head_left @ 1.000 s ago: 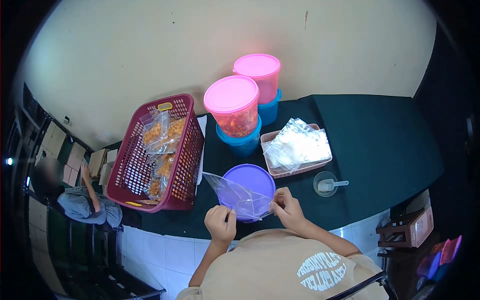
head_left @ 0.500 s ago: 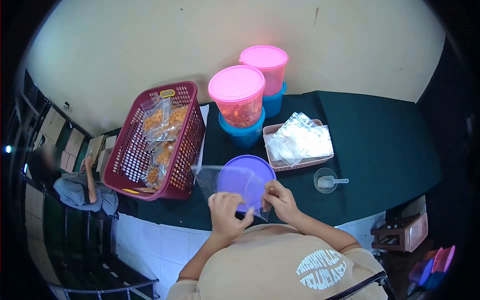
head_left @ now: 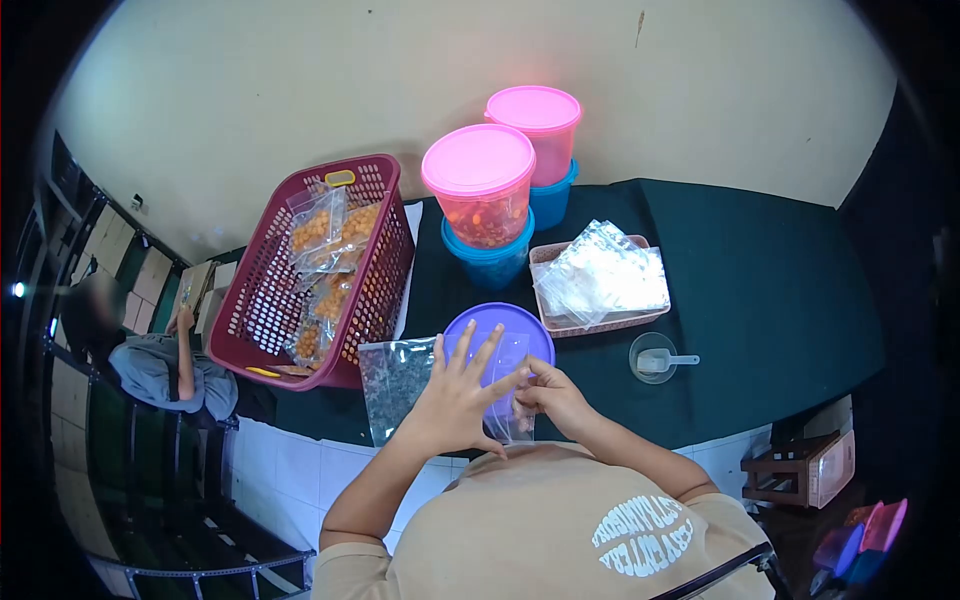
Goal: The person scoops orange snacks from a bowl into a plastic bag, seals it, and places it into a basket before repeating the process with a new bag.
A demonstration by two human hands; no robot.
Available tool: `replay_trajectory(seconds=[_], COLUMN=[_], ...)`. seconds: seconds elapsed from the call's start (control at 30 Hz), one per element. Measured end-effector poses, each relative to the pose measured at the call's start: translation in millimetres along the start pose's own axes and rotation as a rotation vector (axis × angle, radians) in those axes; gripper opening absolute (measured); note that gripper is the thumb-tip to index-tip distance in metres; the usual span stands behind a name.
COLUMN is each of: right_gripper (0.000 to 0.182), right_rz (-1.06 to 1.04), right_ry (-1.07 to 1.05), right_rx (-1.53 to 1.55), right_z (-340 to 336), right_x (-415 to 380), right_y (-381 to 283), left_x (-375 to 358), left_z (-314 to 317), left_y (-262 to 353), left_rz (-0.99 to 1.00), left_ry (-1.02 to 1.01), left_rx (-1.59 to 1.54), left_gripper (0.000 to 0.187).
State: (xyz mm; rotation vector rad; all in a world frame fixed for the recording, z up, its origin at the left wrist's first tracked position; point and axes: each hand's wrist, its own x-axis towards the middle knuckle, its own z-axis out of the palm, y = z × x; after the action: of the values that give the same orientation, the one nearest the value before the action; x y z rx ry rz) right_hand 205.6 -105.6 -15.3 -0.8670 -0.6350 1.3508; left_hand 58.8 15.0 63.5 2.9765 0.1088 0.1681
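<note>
A clear plastic bag (head_left: 385, 380) lies flat in front of me, partly over a round purple lid (head_left: 522, 318). My left hand (head_left: 452, 400) rests across the bag with its fingers spread apart. At the bag's right edge, my right hand (head_left: 556, 402) has thumb and fingers pinched together on the plastic. The bag looks to have nothing inside. What the lid sits on is hidden beneath it and my hands.
A maroon basket (head_left: 388, 255) at left holds several bags of orange snacks (head_left: 318, 235). Pink-lidded tubs (head_left: 478, 160) stand on blue ones behind. To the right are a pink tray (head_left: 600, 325) of clear bags and a scoop (head_left: 655, 362) in a bowl. A person (head_left: 160, 370) sits far left.
My left hand has opened from its curled grip and spread over the bag. The bag, lifted and tilted before, now lies flatter and extends further left. My right hand still pinches its edge.
</note>
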Motion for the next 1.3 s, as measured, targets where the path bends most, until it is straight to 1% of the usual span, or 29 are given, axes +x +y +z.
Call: replay_trajectory(seconds=[0.07, 0.13, 0.2, 0.3, 0.43, 0.5, 0.6, 0.7, 0.77, 0.8, 0.87, 0.9, 0.97, 1.0, 1.03, 1.07, 1.13, 1.3], right_gripper=[0.010, 0.010, 0.010, 0.010, 0.012, 0.012, 0.013, 0.012, 0.013, 0.013, 0.015, 0.015, 0.021, 0.021, 0.024, 0.027, 0.029, 0.032], right_rz=[0.036, 0.026, 0.014, 0.033, 0.075, 0.105, 0.135, 0.115, 0.025, 0.028, 0.089, 0.091, 0.081, 0.082, 0.076, 0.069, 0.062, 0.056], right_ry=[-0.001, 0.008, 0.016, 0.055, 0.040, 0.039, -0.010, 0.050, 0.090, 0.090, 0.022, 0.024, 0.041, 0.039, 0.081, 0.124, 0.128, 0.166], right_rx=[-0.014, -0.003, 0.006, 0.001, -0.030, -0.059, -0.108, -0.103, -0.127, -0.126, -0.129, -0.128, -0.209, -0.211, -0.227, -0.243, -0.279, -0.428], right_z=[3.3, 2.3, 1.0, 0.1, -2.5, -4.5, -5.4, -6.0, -14.0, -14.7, -15.9, -15.0, -10.7, -8.4, -6.0, -4.3, -2.1, -3.2], right_x=[-2.1, -0.7, -0.2, -1.1, 0.0, 0.8, 1.5, 1.7, 3.1, 3.8, 4.1, 4.0, 4.7, 4.8, 4.7, 4.7, 4.4, 5.4], right_y=[-2.3, 4.7, 6.0, 3.7, -0.3, 0.5, 3.4, -3.2, -8.2, -7.3, -4.7, -2.5, 2.2, 3.8, 5.5, 6.4, 3.0, 4.0], left_x=[2.8, 4.7, 4.7, 6.2, 7.7, 7.8, 6.4, -1.0, -3.8, -4.5, -3.4, -2.2, -1.0, -1.3, -1.9, -2.7, -3.5, -4.5], left_z=[-1.0, 0.5, 4.9, 6.3, 5.6, 2.2, 1.1, 9.5, 16.3, 17.5, 20.1, 20.0, 21.9, 24.6, 26.7, 28.1, 30.4, 34.5], left_y=[2.1, 3.8, 4.9, 4.4, 0.0, -2.8, -8.2, -20.8, -25.6, -26.2, -22.0, -18.2, -15.5, -15.9, -16.1, -15.7, -15.0, -13.1], left_rz=[0.008, 0.015, 0.008, 0.000, -0.026, -0.040, -0.043, -0.054, -0.031, -0.008, -0.004, -0.013, -0.024, -0.022, -0.020, -0.022, -0.009, 0.036], left_ry=[-0.041, -0.082, -0.027, -0.022, 0.000, 0.010, 0.024, 0.038, 0.061, 0.086, 0.077, 0.069, 0.067, 0.054, 0.041, 0.042, 0.104, 0.107], left_rx=[0.025, 0.050, 0.005, 0.027, -0.017, -0.096, -0.112, -0.177, -0.216, -0.251, -0.269, -0.265, -0.262, -0.231, -0.200, -0.199, -0.214, -0.191], left_gripper=[0.114, 0.113, 0.109, 0.106, 0.108, 0.109, 0.107, 0.104, 0.103, 0.102, 0.103, 0.104, 0.105, 0.107, 0.110, 0.110, 0.109, 0.104])
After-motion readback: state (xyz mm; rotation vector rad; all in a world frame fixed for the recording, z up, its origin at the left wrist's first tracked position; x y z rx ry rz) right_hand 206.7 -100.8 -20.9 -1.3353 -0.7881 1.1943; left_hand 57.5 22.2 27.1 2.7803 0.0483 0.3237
